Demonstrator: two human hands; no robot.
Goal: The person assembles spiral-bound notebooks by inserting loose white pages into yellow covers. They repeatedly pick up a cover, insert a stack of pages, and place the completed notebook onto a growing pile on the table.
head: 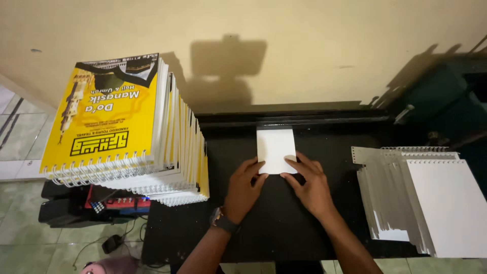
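A small white stack of paper (274,147) lies flat on the black work surface (274,228), its far edge against a dark ledge. My left hand (243,187) rests on the surface with its fingertips touching the paper's near left corner. My right hand (309,185) lies beside it, fingertips pressing the paper's near right corner. Both hands are flat with fingers spread, and neither grips anything. A watch sits on my left wrist.
A tall leaning stack of yellow spiral-bound booklets (127,137) stands at the left. A fanned pile of white punched sheets with wire binding (426,198) lies at the right. A black and red device (101,205) sits below the booklets. A cream wall is behind.
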